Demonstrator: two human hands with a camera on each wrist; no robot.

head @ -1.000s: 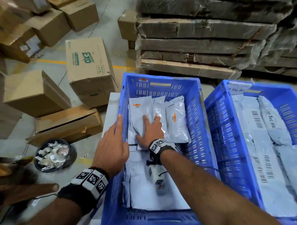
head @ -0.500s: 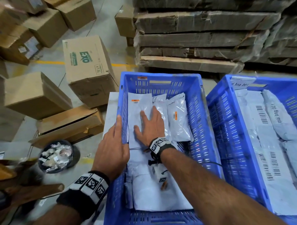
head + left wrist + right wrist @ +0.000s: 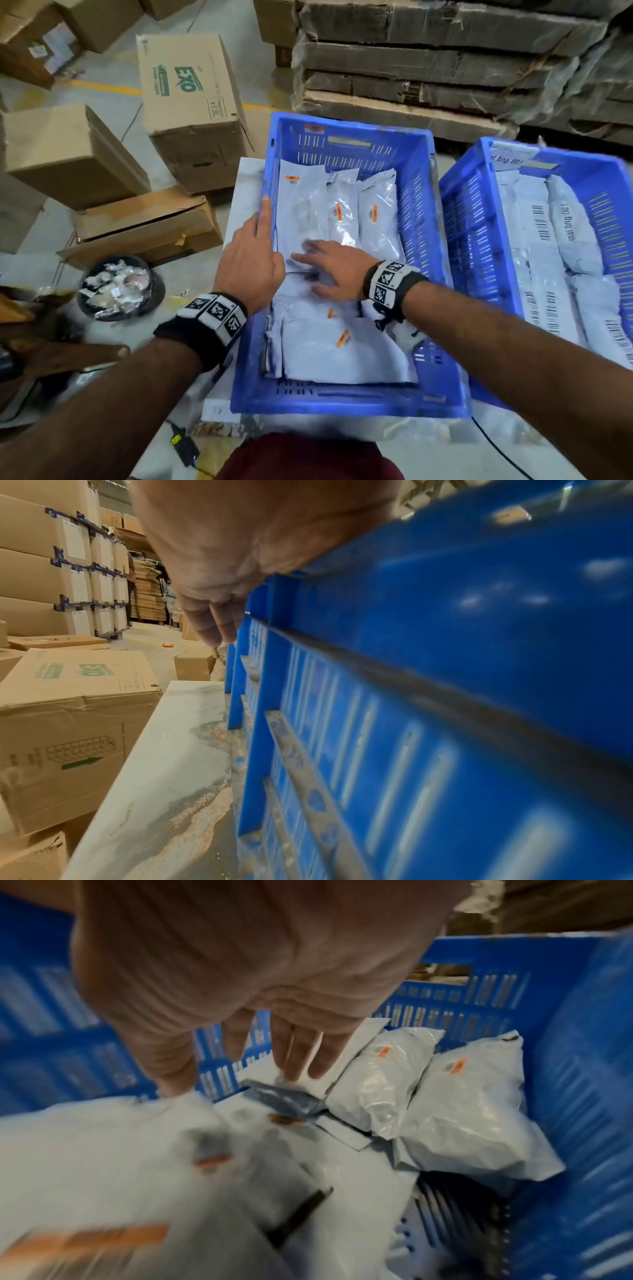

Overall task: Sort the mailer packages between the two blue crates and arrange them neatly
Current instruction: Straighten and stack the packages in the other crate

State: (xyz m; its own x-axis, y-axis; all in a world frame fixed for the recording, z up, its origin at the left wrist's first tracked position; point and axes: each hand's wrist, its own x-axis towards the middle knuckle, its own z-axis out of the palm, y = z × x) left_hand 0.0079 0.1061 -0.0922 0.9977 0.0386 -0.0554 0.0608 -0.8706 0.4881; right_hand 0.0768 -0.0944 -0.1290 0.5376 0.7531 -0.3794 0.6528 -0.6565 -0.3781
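Now my right hand [image 3: 334,270] lies flat, fingers spread, on a mailer [image 3: 301,212]; my left hand [image 3: 251,260], fingers straight, rests on the left crate [image 3: 346,406] rim.

Two blue crates [image 3: 424,192] [image 3: 479,219] stand side by side. Three mailers [image 3: 301,205] [image 3: 340,209] [image 3: 376,219] line the left crate's far end. Two hands [image 3: 251,263] [image 3: 334,269] show.

Both forearms reach forward wearing marker-patterned wristbands, the left hand [image 3: 251,253] lying with its index finger straight and pointing ahead, the right hand [image 3: 334,267] turned leftward, palm down, fingers [image 3: 301,1056] straight and spread.
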